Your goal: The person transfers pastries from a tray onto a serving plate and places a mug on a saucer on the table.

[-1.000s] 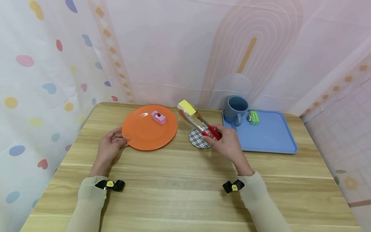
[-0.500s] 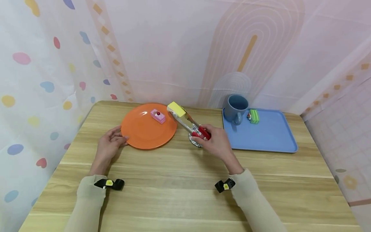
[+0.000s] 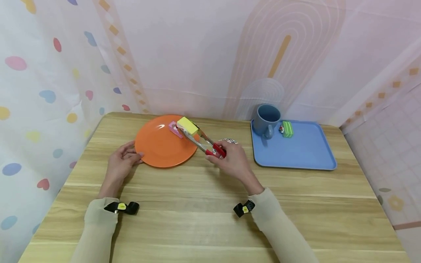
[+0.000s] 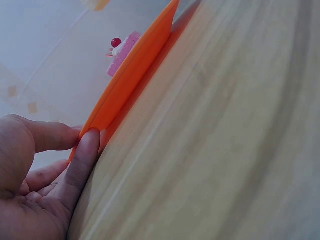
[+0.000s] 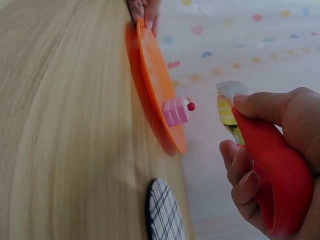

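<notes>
My left hand (image 3: 120, 162) pinches the near-left rim of an orange plate (image 3: 158, 148), thumb and fingers at its edge in the left wrist view. A pink toy cake slice (image 4: 123, 55) topped with a red cherry sits on the plate. My right hand (image 3: 236, 160) grips red-handled tongs (image 3: 219, 150). Between the tongs' metal ends is a yellow toy cake slice (image 3: 187, 125), raised over the plate's right part; in the head view it partly covers the pink slice. The right wrist view shows a gap between the yellow slice and the plate.
A round checked coaster (image 5: 166, 210) lies on the wooden table (image 3: 184, 204), partly hidden by my right hand in the head view. To the right, a blue tray (image 3: 296, 151) bears a blue-grey mug (image 3: 263, 122) and a green toy cake slice (image 3: 287, 129). A patterned curtain (image 3: 184, 65) stands behind.
My right hand has moved left with the tongs, carrying the yellow cake slice from above the coaster area to over the plate. My left hand keeps its hold on the rim.
</notes>
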Tool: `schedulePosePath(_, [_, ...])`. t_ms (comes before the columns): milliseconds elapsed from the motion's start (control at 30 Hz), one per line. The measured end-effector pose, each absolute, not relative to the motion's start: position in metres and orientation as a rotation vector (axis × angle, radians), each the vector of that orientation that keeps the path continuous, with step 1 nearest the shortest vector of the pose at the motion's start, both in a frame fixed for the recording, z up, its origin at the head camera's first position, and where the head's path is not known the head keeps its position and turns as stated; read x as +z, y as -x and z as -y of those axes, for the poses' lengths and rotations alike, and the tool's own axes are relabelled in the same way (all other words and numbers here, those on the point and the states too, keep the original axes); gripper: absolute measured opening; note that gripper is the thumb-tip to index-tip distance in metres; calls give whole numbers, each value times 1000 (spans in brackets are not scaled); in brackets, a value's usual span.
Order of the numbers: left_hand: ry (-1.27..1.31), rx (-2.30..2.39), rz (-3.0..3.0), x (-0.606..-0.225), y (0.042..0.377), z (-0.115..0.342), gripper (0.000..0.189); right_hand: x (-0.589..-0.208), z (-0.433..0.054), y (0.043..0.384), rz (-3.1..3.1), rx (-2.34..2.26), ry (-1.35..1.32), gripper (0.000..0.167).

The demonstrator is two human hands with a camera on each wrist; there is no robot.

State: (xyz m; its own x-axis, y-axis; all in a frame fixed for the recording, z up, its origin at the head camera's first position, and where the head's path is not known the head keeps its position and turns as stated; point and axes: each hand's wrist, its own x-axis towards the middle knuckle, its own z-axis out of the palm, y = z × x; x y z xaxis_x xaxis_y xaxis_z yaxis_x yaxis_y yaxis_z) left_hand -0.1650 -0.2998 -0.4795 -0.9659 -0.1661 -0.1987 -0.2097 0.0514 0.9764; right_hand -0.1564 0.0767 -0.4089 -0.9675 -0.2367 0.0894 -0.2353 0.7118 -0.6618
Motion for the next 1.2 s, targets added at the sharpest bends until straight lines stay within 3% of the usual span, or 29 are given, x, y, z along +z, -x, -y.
schedulePosePath(1200, [407,2089,-2275,-477,160,296,74,-425,-19,161,-2767,-950,386,48])
